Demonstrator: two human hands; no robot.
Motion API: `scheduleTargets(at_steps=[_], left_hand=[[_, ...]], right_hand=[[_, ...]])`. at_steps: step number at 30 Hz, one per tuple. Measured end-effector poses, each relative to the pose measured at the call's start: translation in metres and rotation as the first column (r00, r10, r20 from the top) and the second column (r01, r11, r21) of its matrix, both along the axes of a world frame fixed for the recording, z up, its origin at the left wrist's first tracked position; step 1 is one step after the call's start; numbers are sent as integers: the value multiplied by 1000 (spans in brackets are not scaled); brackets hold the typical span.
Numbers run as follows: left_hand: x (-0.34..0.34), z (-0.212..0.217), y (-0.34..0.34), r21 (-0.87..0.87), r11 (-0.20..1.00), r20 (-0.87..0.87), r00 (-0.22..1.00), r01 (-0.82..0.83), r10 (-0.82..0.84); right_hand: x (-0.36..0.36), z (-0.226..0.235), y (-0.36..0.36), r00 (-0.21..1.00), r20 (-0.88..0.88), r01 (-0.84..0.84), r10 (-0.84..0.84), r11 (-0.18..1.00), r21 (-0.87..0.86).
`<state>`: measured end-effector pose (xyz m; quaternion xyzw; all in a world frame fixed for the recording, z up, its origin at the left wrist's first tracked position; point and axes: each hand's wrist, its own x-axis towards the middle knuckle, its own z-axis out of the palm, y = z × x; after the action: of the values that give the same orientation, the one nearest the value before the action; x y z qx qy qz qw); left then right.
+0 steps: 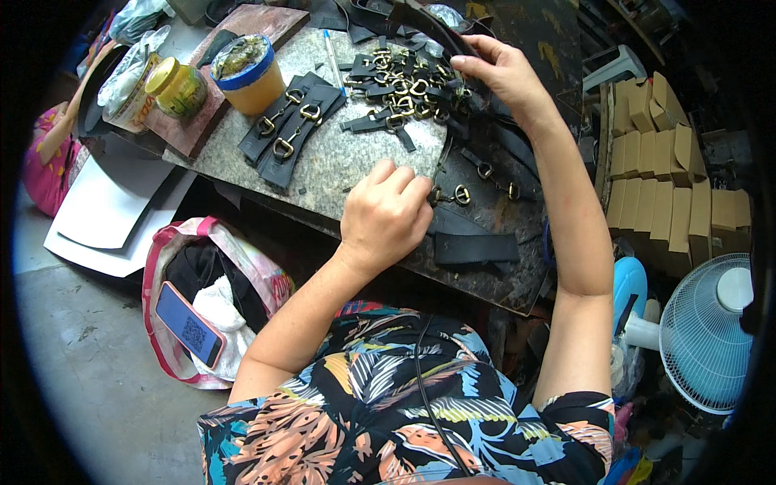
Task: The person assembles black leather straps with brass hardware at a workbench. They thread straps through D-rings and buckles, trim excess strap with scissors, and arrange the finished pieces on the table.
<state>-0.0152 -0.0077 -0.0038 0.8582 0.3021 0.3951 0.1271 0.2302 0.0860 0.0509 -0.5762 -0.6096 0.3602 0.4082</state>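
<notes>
My left hand (386,212) is closed, knuckles up, over the front of the grey stone slab (323,178). Whatever its fingers may hold is hidden. Beside it lies a brass ring (461,195) on a small black tab. At the far right of the slab, my right hand (503,71) is curled round a black leather strap (432,26). Between the hands is a heap of short black straps with brass D-rings (408,85). Left of the heap, several wider black leather pieces with brass clasps (297,121) lie stacked. A flat black leather piece (475,247) rests near the table's front edge.
An orange tub of paste with a blue rim (250,81), a yellow-lidded jar (178,87) and a pen (333,63) stand or lie on the left and back. Below are a pink-edged bag (153,283) with a phone (190,323), a fan (707,331) and cardboard boxes (655,194). Another person's arm (61,137) shows far left.
</notes>
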Motion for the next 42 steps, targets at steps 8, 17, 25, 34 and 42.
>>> scheduleTargets(at_steps=[8, 17, 25, 34, 42], left_hand=[[-1, 1, 0, -1, 1000, 10, 1000, 3, -3], [-1, 0, 0, 4, 1000, 5, 1000, 7, -7], [-1, 1, 0, 6, 1000, -10, 1000, 6, -6], [3, -1, -2, 15, 1000, -41, 999, 0, 0], [3, 1, -2, 21, 1000, -15, 1000, -12, 12]], right_hand=[[-58, -19, -41, 758, 644, -202, -102, 902, 381], [34, -12, -22, 520, 763, -22, -384, 887, 462], [86, -39, -7, 463, 818, 107, -342, 937, 332], [93, -32, -20, 480, 738, 13, -475, 845, 535], [40, -46, -29, 504, 811, -245, -296, 852, 463]])
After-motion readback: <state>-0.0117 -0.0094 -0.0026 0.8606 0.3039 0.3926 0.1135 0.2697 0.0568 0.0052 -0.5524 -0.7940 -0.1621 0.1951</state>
